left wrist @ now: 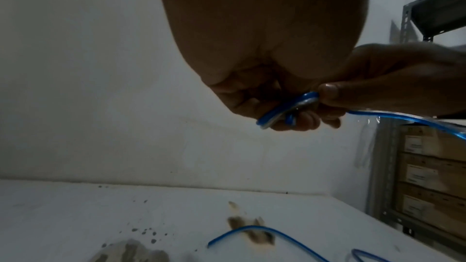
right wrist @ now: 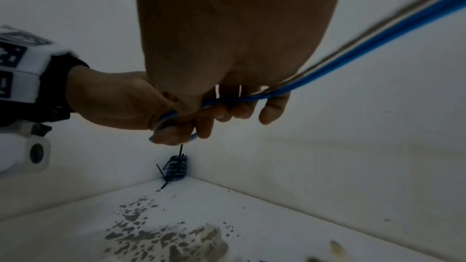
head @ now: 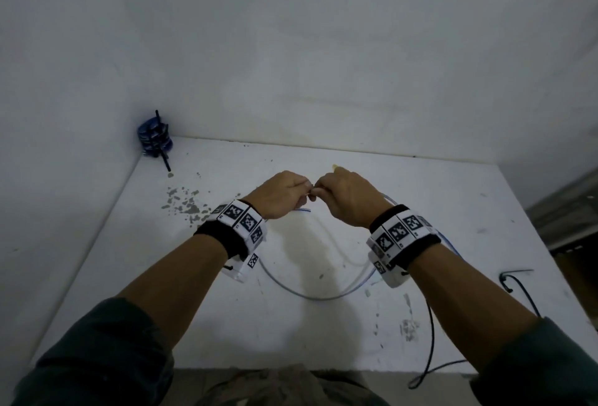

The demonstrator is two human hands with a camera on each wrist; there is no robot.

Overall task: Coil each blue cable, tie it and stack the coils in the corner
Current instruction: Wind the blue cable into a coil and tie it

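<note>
Blue-and-clear plastic cable (left wrist: pixel 285 107), thin and springy: one end is bent into a small first loop and held above the white tabletop (head: pixel 226 324), just beyond the middle of it. The left hand (head: pixel 278 195) curls its fingers (left wrist: pixel 302 122) round that loop, seemingly to keep the springy plastic from opening again. The right hand (head: pixel 346 198), meeting it from 3 o'clock, pinches the same cable beside the loop with thumb and fingertip and lets the running length pass under its other fingers, probably so it can feed the next turn. The rest of the cable trails back past the right wrist and lies slack on the tabletop in a wide arc towards 6 o'clock, with a free end near the left wrist; leaving it loose would let it pay out without a fight. A dark blue stack of finished coils (head: pixel 154 138), bound with black cable ties whose tails stick out, stands in the corner of the walls at 10 o'clock, well apart from the hands. A loose black cable tie (head: pixel 517 273) lies on the tabletop at 4 o'clock, near the right forearm, likely kept within reach for binding this coil. Grey patches of chipped paint (head: pixel 184 203) mark the tabletop at 9 o'clock. Judged stage: coiling just begun.
</note>
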